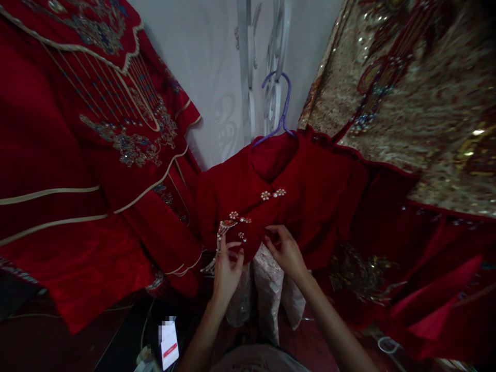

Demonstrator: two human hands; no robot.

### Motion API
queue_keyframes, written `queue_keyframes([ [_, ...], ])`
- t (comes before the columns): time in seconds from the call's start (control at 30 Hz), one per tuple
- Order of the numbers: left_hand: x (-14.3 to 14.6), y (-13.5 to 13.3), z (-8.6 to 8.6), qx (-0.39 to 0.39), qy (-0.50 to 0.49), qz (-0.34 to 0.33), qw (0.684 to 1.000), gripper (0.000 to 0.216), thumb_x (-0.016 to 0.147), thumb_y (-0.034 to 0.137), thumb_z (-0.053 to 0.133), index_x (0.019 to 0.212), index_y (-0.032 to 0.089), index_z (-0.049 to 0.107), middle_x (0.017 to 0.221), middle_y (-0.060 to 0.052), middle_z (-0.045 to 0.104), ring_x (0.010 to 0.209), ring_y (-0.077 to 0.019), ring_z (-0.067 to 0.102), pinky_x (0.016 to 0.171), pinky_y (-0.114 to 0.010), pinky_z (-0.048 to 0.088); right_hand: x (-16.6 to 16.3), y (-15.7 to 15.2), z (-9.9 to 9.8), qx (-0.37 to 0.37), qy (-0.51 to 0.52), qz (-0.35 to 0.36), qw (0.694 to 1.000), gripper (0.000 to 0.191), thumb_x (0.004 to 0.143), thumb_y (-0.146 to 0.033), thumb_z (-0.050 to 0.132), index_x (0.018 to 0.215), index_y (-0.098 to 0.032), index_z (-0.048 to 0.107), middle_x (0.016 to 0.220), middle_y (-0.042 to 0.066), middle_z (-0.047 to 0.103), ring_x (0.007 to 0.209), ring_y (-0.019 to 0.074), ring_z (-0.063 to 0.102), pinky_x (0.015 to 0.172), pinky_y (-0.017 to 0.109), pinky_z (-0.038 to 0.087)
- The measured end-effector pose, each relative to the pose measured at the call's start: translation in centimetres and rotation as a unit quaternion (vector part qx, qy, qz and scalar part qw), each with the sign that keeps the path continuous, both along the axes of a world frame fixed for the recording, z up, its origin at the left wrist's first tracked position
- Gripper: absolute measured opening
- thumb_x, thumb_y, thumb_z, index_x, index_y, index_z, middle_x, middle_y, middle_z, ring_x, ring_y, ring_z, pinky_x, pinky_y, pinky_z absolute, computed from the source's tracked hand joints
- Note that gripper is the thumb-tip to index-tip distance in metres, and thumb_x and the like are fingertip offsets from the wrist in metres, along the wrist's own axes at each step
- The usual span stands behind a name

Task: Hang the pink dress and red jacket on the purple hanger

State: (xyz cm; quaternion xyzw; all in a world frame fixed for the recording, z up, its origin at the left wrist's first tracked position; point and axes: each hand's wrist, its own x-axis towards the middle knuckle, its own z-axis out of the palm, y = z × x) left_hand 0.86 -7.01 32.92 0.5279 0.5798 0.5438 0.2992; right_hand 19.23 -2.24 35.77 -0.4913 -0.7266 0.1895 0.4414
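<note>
Left hand point(228, 263) pinches red jacket point(306, 196) flap below pearl buttons point(272, 194) — right hand point(284, 247) grips edge beside. Keep cloth taut — fingers close to fastening.

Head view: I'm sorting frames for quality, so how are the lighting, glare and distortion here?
Head view: dim overall, with the floor near black; the white wall is brightest. Sequins on the gold garment throw small glints. Wide-angle warp bends the edges. The left hand and right hand on the red jacket stay fairly sharp.
</note>
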Motion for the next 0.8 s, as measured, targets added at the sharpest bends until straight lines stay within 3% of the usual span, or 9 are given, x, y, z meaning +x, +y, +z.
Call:
queue_keyframes([
  [0.23, 1.7, 0.8, 0.6, 0.028, 0.027, -0.003, 0.999, 0.036, 0.083, 0.029, 0.057, 0.116, 0.021, 0.047, 0.107, -0.007, 0.062, 0.07, -0.0111, 0.062, 0.056, -0.021, 0.05, -0.6, 0.2, -0.3, -0.011, 0.064, 0.019, 0.998, 0.022, 0.085, -0.024, 0.055, 0.106, -0.02, 0.052, 0.103, 0.008, 0.061, 0.093, 0.0189, 0.062, 0.083, 0.035, 0.053],
  [0.43, 2.3, 2.4, 0.3, 0.043, 0.044, 0.022, 0.998, 0.019, 0.083, 0.034, 0.058, 0.095, 0.02, 0.059, 0.091, -0.005, 0.066, 0.07, -0.0136, 0.061, 0.068, -0.026, 0.05, -0.9, 0.3, -0.9, -0.043, 0.126, 0.042, 0.99, 0.017, 0.082, -0.027, 0.06, 0.097, -0.02, 0.058, 0.091, 0.006, 0.064, 0.083, 0.0166, 0.063, 0.078, 0.033, 0.055],
  [0.67, 1.9, 1.6, 0.4, 0.016, -0.043, -0.017, 0.999, 0.019, 0.079, 0.033, 0.064, 0.09, 0.018, 0.063, 0.084, -0.004, 0.068, 0.074, -0.0144, 0.064, 0.065, -0.024, 0.052, -1.1, -0.6, -0.4, -0.079, 0.151, 0.105, 0.98, 0.014, 0.082, -0.032, 0.062, 0.089, -0.02, 0.065, 0.087, 0.004, 0.067, 0.079, 0.0155, 0.065, 0.074, 0.03, 0.055],
  [0.8, 1.8, 0.6, 1.1, 0.001, -0.068, -0.058, 0.996, 0.022, 0.077, 0.029, 0.065, 0.096, 0.017, 0.064, 0.087, -0.005, 0.07, 0.077, -0.015, 0.066, 0.066, -0.024, 0.053, -1.3, -1.0, 0.4, -0.086, 0.143, 0.128, 0.978, 0.013, 0.083, -0.028, 0.062, 0.092, -0.02, 0.067, 0.089, 0.004, 0.066, 0.079, 0.0146, 0.064, 0.072, 0.028, 0.055],
])
